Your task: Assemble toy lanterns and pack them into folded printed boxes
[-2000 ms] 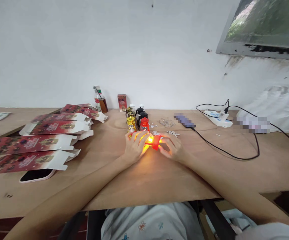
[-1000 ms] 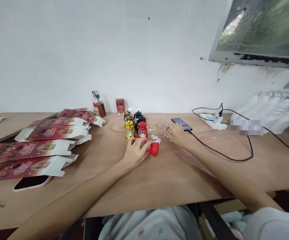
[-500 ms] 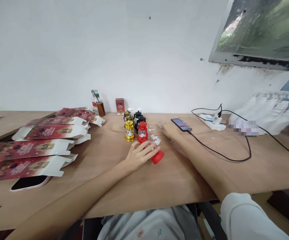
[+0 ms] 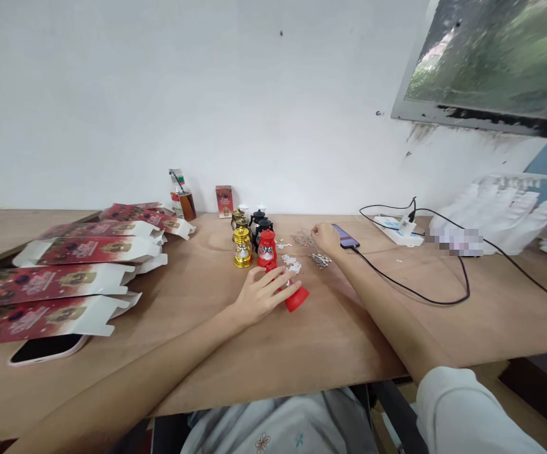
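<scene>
My left hand [image 4: 261, 295] rests over a red toy lantern [image 4: 296, 299] lying tilted on the table, fingers wrapped across its middle. My right hand [image 4: 325, 236] reaches forward to a pile of tiny shiny pieces [image 4: 303, 238]; its fingertips are drawn together, and what they hold, if anything, is hidden. Nearer me lies a pile of small silver discs [image 4: 321, 260]. Small white cut pieces [image 4: 292, 263] are scattered between the hands. Another red lantern [image 4: 267, 247] stands upright just beyond my left hand, beside a gold lantern [image 4: 242, 248], with black lanterns [image 4: 263, 231] behind.
Flat red printed boxes [image 4: 89, 249] overlap on the left, above a pink-edged phone [image 4: 49, 348]. A bottle [image 4: 186, 205] and a small upright box [image 4: 224, 202] stand by the wall. At right are a cabled phone [image 4: 346, 238], a power strip [image 4: 399, 232] and stacked white trays [image 4: 500, 214].
My right hand has shifted slightly right and up from the shiny pile, uncovering more of it and the silver discs. My left hand stays on the red lantern.
</scene>
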